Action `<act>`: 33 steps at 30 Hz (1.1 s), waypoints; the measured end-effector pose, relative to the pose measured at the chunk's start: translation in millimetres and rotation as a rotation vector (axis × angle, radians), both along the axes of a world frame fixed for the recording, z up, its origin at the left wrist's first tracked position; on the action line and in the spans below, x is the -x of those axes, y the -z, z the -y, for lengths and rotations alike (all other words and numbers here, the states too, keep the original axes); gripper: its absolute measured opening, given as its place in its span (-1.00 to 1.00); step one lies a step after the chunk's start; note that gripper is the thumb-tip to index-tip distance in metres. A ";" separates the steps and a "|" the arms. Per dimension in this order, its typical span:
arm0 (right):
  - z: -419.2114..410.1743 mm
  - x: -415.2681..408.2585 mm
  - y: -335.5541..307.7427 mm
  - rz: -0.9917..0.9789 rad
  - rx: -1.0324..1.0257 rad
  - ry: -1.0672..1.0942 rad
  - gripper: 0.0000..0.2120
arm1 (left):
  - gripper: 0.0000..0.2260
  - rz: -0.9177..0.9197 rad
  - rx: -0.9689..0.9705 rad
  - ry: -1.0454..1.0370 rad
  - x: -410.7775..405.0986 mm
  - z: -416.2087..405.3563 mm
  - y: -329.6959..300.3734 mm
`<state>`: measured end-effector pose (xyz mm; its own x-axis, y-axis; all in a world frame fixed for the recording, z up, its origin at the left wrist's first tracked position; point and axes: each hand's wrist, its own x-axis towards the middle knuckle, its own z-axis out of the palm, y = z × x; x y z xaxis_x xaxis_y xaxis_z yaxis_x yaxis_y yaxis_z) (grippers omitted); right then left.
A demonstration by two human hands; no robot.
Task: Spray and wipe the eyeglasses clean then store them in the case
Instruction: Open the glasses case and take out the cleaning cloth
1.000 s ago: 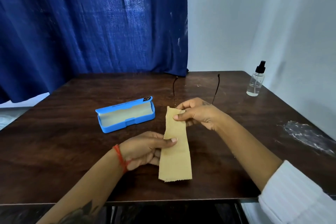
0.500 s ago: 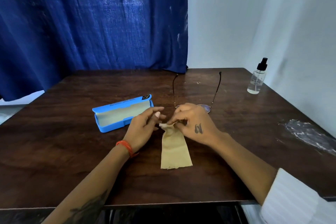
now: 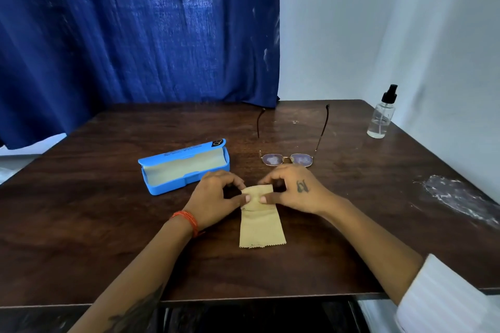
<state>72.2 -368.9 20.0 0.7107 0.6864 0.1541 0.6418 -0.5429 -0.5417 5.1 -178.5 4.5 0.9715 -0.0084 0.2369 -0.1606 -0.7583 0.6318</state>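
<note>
Since the frame half a second back, my two hands have drawn closer over the far end of the tan, zigzag-edged cleaning cloth [image 3: 261, 220], and that end is now turned over on itself instead of bunched between the fingers. The cloth's near half lies flat on the dark brown wooden table [image 3: 94, 224], where it lay before.

My left hand [image 3: 216, 197] pinches the folded end from the left, thumb on top; my right hand [image 3: 293, 192] pinches it from the right the same way, the two thumb tips almost touching on the fold. The gold wire-rimmed eyeglasses [image 3: 286, 159] sit just beyond my right knuckles, lenses toward me, temples open and pointing away. Their lenses look cloudy, whether from smudges or reflection I cannot tell. The open bright blue hard-shell glasses case [image 3: 186, 167] lies just left of them, pale lining up. The clear spray bottle with a black pump top [image 3: 381, 116] stands well apart at the far right edge.

I judge I'm shaping the cloth into a pad. To do it well I should square the edges and press the crease flat, so a smooth, doubled face meets the lens. My knuckles are close to the frame; I'd keep them from nudging it.
</note>
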 end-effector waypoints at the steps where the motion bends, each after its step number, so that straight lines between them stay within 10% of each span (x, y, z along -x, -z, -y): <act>1: -1.0 -0.4 0.0 -0.027 -0.033 0.006 -0.79 | -0.89 -0.018 0.045 -0.006 -0.4 1.4 -0.9; 14: 5.3 8.4 -1.4 0.428 -0.124 0.011 -0.75 | -0.72 0.210 -0.039 0.099 -3.6 9.5 -1.1; 33: 15.1 -1.4 -4.3 -0.003 -0.063 -0.034 -0.82 | -0.84 0.014 -0.017 0.060 0.4 19.7 -1.2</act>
<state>73.5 -384.0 24.3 0.6879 0.6989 0.1957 0.6574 -0.4859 -0.5759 4.7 -198.2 5.7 0.9658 -0.0705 0.2495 -0.2146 -0.7575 0.6165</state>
